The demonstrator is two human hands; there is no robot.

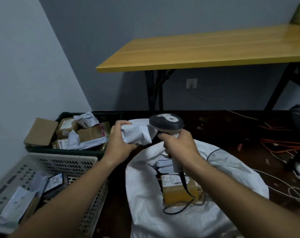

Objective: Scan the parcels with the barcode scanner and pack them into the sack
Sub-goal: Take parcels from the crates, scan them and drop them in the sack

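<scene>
head | sack (145, 194) below both hands: cardboard box (179, 189), grey mailers | dark crate (87, 152) left of fingers: boxes, mailers | left hand (119, 142) fingers curled gripping grey parcel (137, 132) | right hand (179, 145) fingers wrapped round barcode scanner (167, 123) handle, head touching parcel

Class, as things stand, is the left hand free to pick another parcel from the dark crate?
Probably not: the left hand already grips a white mailer. The dark crate lies open just beside it.
</scene>
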